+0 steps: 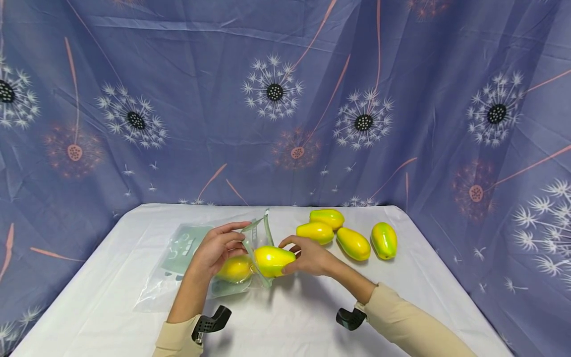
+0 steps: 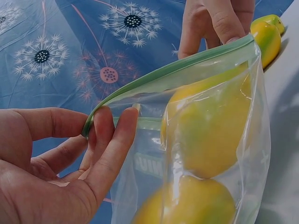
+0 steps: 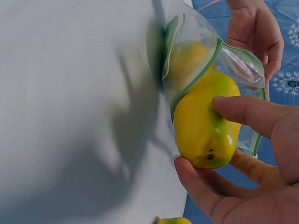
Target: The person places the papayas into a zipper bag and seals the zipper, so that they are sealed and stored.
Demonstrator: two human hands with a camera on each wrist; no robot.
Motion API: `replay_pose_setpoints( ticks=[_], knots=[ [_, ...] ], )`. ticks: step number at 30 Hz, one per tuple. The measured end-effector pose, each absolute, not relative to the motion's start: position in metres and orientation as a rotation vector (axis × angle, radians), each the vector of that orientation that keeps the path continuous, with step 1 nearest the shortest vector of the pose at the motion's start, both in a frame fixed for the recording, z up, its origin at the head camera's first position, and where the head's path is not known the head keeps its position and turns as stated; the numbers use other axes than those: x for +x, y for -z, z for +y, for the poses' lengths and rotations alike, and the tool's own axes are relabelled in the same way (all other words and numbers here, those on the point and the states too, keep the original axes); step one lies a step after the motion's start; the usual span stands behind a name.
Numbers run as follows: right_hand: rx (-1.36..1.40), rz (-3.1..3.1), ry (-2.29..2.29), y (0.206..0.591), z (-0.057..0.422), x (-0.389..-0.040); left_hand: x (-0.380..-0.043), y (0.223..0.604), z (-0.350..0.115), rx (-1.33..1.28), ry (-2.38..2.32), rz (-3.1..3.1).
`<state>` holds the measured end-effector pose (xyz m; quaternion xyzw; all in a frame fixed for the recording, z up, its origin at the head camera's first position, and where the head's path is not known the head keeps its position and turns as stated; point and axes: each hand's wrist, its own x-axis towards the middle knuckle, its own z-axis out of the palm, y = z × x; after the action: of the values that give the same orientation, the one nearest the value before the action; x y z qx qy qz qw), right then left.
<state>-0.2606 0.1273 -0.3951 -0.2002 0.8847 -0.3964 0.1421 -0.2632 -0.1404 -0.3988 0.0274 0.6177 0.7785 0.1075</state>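
Observation:
My left hand (image 1: 218, 249) pinches the green zip edge of a clear zip-lock bag (image 2: 145, 161) and holds its mouth wide. Inside the bag lies one yellow-green papaya (image 1: 235, 269). A second papaya (image 3: 205, 123) is partway through the opening, its outer end still outside. Around that outer end, the thumb and fingers of my right hand (image 1: 311, 255) grip the fruit. In the left wrist view the two papayas touch, seen through the plastic. The bag's lower part is partly hidden behind my left hand in the head view.
Several more papayas (image 1: 354, 244) lie at the back right of the white-covered table (image 1: 312, 317). Under the left arm, another flat bag with a green print (image 1: 184, 248) spreads over the cloth. A blue dandelion-patterned curtain (image 1: 200, 99) hangs behind and at both sides.

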Motion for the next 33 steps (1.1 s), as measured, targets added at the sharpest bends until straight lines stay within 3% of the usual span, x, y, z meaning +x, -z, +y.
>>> replay_pose_setpoints(
  ticks=[33],
  knots=[
    [-0.521,2.494,1.318,0.403,0.111,-0.261,-0.264,0.399,-0.140,0.092,-2.308,1.821]
  ],
)
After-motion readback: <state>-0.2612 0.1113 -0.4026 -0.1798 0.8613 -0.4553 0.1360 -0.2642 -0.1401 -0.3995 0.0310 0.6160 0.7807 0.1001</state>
